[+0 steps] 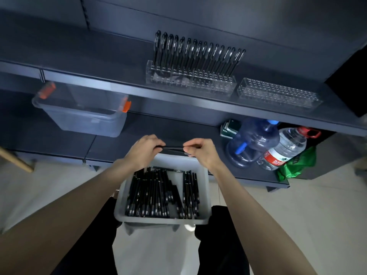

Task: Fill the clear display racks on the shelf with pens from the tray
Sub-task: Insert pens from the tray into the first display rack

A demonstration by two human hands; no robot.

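A grey tray rests on my lap, holding several black pens lying lengthwise. Above its far rim, a black pen is held level between both hands: my left hand pinches its left end and my right hand pinches its right end. On the upper shelf stands a clear display rack with a back row of several upright black pens. To its right lies a second clear rack with nothing in its holes.
A clear storage bin with orange latches hangs at the left under the dark shelf edge. On the lower shelf at right stand a blue water jug, a clear water bottle and a green bag.
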